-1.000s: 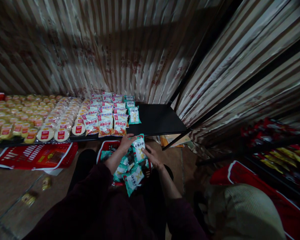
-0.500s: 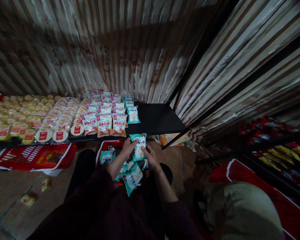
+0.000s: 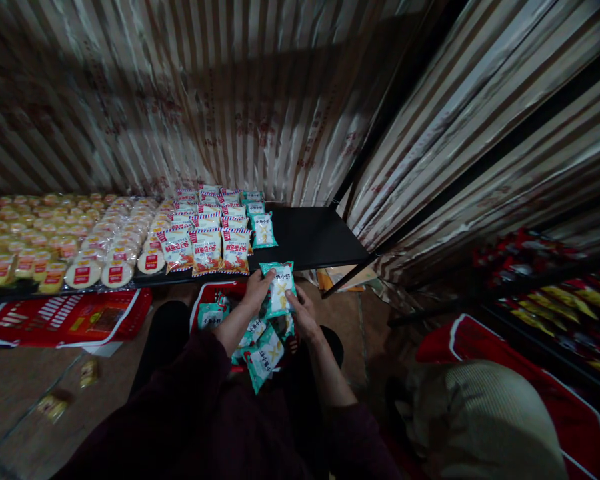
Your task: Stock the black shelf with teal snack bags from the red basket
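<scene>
A teal-and-white snack bag (image 3: 281, 288) is held upright between my two hands, just in front of the shelf's edge. My left hand (image 3: 258, 288) grips its left side, and my right hand (image 3: 303, 311) pinches its lower right side. Below, a red basket (image 3: 200, 293) between my knees holds several more teal snack bags (image 3: 265, 359), piled loosely. On the black shelf (image 3: 315, 233) a short row of teal bags (image 3: 264, 231) stands beside rows of white-and-red snack bags (image 3: 206, 252).
Packaged round cakes (image 3: 117, 272) and small yellow cakes (image 3: 53, 275) fill the shelf's left part. Red baskets stand on the floor at left (image 3: 70, 317) and right (image 3: 473, 340). Two yellow packets (image 3: 53, 407) lie on the tiles. A shelf leg (image 3: 347, 279) slants down at right.
The snack bag has risen slightly in my hands and its front shows more fully. The view has shifted a little; the shelf rows look the same.
</scene>
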`<state>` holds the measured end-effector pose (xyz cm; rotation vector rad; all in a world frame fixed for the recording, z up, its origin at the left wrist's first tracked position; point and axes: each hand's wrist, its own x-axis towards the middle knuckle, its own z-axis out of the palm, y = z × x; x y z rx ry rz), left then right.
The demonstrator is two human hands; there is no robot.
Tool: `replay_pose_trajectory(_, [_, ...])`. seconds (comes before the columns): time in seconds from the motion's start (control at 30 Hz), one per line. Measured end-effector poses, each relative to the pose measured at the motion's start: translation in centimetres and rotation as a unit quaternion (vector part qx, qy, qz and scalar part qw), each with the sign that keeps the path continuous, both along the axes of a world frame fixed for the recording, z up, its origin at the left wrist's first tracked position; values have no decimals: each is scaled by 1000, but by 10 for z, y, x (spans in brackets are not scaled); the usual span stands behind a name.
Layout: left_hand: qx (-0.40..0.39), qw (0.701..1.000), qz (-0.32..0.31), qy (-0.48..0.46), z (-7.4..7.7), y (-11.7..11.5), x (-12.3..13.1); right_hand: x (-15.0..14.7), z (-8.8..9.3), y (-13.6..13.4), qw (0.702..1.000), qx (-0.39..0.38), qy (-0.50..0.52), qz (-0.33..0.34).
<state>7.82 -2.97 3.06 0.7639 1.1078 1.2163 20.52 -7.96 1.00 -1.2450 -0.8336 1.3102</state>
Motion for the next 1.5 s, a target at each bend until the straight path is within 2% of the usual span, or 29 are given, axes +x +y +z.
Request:
replay_pose_trajectory(0.1, [8,1000,11,17,0,-1,2,1,-2,2,1000,1,-7,-20])
replay_pose_trajectory(0.2, [21,994,37,104,1,-6,2,2,1,4,999,4,-26,-45])
replay_pose_trajectory(0.3, [68,972,50,221,5,-17,4,2,7,4,996,0,-60,-68])
replay_pose_trajectory(0.4, [126,946,50,293,9,-27,8,2,13,5,990,18,-112,-82])
replay_pose_trajectory(0.5, [137,933,48,328,12,-32,12,4,16,6,979,51,-179,-86])
replay_pose_trajectory(0.63, [122,934,38,334,12,-32,15,7,20,4,966,73,-234,-85])
replay_pose_trajectory(0.8, [94,957,16,274,9,-29,18,7,28,-1,962,83,-249,-72])
replay_pose_trajectory(0.93, [56,989,16,136,5,-28,21,6,28,-2,971,104,-211,-53])
replay_pose_trajectory(1.03, [35,999,4,29,4,-28,22,6,26,-1,970,128,-199,-44])
replay_pose_trajectory(1.2, [33,998,-16,-47,8,-30,21,2,33,-2,938,187,-290,-35])
replay_pose_trajectory(1.4, [-39,995,6,-89,18,-29,19,-4,41,-5,897,244,-366,-37])
replay_pose_trajectory(1.5, [-56,991,8,-125,18,-28,16,-6,42,-5,888,256,-381,-32])
